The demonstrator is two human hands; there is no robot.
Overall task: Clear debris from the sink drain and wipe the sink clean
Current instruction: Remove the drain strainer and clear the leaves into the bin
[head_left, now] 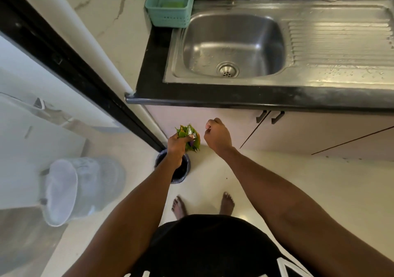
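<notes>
Both forearms fill the bottom; left hand (pixel 178 146) is clamped on a wad of debris (pixel 188 137) just above the bin (pixel 183 170) by the cabinet, right hand (pixel 217 136) balled in a fist, can't tell if it holds anything; scraps look loose, so some could miss the rim and hit the floor; wad points up toward the counter edge, long axis roughly vertical; sink (pixel 232 46) and drain (pixel 227 70) look clear but wet.

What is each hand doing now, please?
Left hand: closed, holding a bunch of green vegetable scraps above the dustbin.
Right hand: closed in a fist; any contents cannot be told.
</notes>
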